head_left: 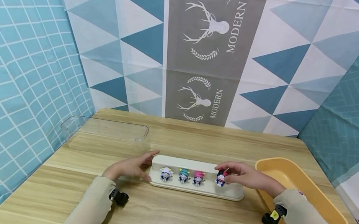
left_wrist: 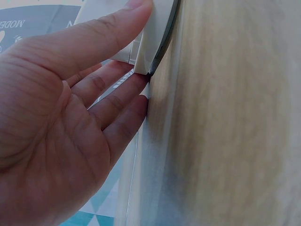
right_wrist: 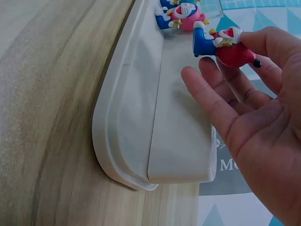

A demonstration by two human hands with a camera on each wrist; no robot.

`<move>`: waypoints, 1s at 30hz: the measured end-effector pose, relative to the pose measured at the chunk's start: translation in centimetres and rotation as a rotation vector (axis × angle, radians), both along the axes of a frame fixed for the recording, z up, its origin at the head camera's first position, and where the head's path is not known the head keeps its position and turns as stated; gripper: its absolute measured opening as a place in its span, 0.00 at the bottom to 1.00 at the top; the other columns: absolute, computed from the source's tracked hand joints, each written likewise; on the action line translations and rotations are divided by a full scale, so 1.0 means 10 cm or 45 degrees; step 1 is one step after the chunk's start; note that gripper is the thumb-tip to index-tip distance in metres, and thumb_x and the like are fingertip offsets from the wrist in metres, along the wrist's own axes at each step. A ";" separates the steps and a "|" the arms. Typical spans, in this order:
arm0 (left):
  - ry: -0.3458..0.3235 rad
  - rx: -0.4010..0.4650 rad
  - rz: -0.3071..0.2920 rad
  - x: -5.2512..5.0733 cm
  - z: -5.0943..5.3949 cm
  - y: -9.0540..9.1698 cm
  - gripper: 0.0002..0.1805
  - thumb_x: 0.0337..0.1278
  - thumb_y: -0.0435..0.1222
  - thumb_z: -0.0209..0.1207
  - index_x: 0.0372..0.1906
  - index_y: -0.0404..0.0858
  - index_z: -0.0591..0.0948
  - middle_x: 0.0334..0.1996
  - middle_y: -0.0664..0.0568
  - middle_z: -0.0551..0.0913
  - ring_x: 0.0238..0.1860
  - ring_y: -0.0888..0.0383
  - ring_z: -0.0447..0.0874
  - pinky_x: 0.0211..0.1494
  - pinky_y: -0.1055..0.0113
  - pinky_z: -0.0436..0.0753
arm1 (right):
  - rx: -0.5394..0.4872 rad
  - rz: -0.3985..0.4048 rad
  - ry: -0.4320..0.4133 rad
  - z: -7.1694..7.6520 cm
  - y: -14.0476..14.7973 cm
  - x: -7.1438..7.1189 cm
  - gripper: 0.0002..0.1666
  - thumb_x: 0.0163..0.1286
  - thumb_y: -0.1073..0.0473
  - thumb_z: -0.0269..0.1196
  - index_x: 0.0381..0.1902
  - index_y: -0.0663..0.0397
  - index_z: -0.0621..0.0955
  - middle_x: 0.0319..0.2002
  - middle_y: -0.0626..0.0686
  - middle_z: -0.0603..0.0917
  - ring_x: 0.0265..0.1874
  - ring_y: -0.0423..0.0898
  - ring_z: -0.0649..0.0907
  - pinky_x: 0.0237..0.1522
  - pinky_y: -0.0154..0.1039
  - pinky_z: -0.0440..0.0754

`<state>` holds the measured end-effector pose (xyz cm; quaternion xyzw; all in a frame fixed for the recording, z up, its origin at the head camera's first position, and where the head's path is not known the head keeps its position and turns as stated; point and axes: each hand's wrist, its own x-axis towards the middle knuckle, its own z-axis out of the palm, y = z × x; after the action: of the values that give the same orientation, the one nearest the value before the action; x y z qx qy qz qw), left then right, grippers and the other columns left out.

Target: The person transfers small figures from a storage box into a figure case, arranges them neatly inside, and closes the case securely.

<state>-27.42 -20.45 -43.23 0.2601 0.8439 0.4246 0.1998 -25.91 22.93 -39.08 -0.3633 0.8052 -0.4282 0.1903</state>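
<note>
A white two-step display stand (head_left: 185, 187) lies lengthwise on the wooden table. My left hand (head_left: 136, 165) holds its left end, the thumb at the front and the fingers towards the back. Standing in a row on the lower step are three small blue-and-white cartoon figurines: one with a white hat (head_left: 166, 174), one with a teal hat (head_left: 183, 175), one with a pink hat (head_left: 198, 178). Over the stand's right part, my right hand (head_left: 240, 173) pinches a figurine (right_wrist: 233, 49) with a red, black-tipped hood between thumb and fingers. In the right wrist view it appears raised off the step.
An orange-yellow plastic bin (head_left: 323, 199) stands on the right, partly behind the right forearm. At the back left sits a clear plastic cover (head_left: 107, 132). Patterned cloths hang behind the table and at both sides.
</note>
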 end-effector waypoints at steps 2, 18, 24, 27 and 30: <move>0.002 0.002 -0.003 0.00 0.00 0.00 0.58 0.50 0.30 0.73 0.80 0.37 0.46 0.72 0.31 0.61 0.72 0.36 0.59 0.74 0.44 0.58 | 0.006 0.017 0.031 0.00 -0.01 0.01 0.23 0.74 0.65 0.59 0.64 0.63 0.75 0.62 0.65 0.75 0.54 0.55 0.76 0.54 0.33 0.77; 0.021 0.009 -0.028 -0.02 0.00 0.00 0.58 0.51 0.29 0.72 0.79 0.35 0.45 0.71 0.30 0.62 0.72 0.35 0.59 0.73 0.42 0.59 | 0.182 0.070 0.306 0.01 -0.17 0.10 0.20 0.72 0.64 0.62 0.61 0.60 0.79 0.51 0.51 0.81 0.47 0.44 0.81 0.50 0.39 0.83; 0.020 -0.004 -0.019 -0.01 0.01 0.00 0.58 0.51 0.31 0.72 0.79 0.35 0.45 0.71 0.30 0.62 0.72 0.36 0.59 0.73 0.43 0.58 | 0.247 0.095 0.481 -0.02 -0.26 0.15 0.21 0.70 0.69 0.62 0.61 0.61 0.79 0.52 0.53 0.82 0.47 0.42 0.80 0.49 0.39 0.84; 0.021 -0.010 -0.017 -0.01 0.01 0.00 0.58 0.51 0.31 0.72 0.79 0.35 0.46 0.71 0.30 0.62 0.72 0.35 0.59 0.73 0.42 0.59 | 0.288 0.108 0.577 -0.04 -0.30 0.17 0.23 0.69 0.71 0.62 0.62 0.60 0.79 0.53 0.54 0.81 0.48 0.42 0.80 0.51 0.41 0.83; 0.011 -0.010 -0.011 -0.01 0.01 0.00 0.58 0.51 0.31 0.72 0.80 0.35 0.46 0.71 0.30 0.61 0.72 0.35 0.59 0.73 0.42 0.58 | 0.330 0.097 0.688 -0.06 -0.35 0.20 0.24 0.67 0.73 0.62 0.61 0.59 0.79 0.52 0.55 0.78 0.46 0.43 0.79 0.50 0.41 0.83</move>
<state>-27.51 -20.46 -43.11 0.2650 0.8451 0.4194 0.1992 -23.93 19.47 -39.64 -0.4667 0.8604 -0.2024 0.0299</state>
